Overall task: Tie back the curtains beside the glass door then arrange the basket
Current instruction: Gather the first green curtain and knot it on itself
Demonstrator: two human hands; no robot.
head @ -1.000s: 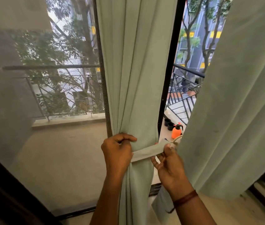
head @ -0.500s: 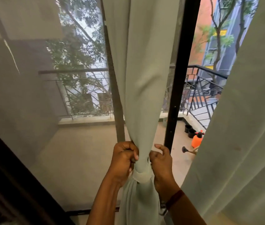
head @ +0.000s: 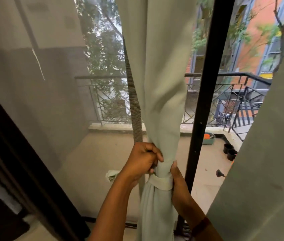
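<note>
My left hand (head: 142, 161) is clenched into a fist against the left side of the gathered curtain (head: 162, 94), its fingers curled tight on something pressed to the cloth that I cannot make out; my right hand (head: 178, 180) lies along the curtain's right side, thumb up, gripping the bunched cloth right where the tie band (head: 161, 183) goes round it; the band is the same pale green as the curtain and wraps the bundle just below my left fist, so the cloth narrows there and flares out again beneath; the curtain hangs in front of the glass door, between a grey mesh strip (head: 134, 108) on its left and the black door frame (head: 205, 94) on its right; a second curtain (head: 266, 153) of the same colour fills the right edge of my view, loose and not gathered; through the glass I see the balcony floor (head: 99, 162), a metal railing (head: 224, 101) with trees and an orange building behind it; two small black pots (head: 230, 152) stand near the far right corner of the balcony, and a green tub (head: 209, 139) with something orange in it sits just past the door frame; a dark brown band (head: 201, 225) circles my right wrist; I see no basket in view.
</note>
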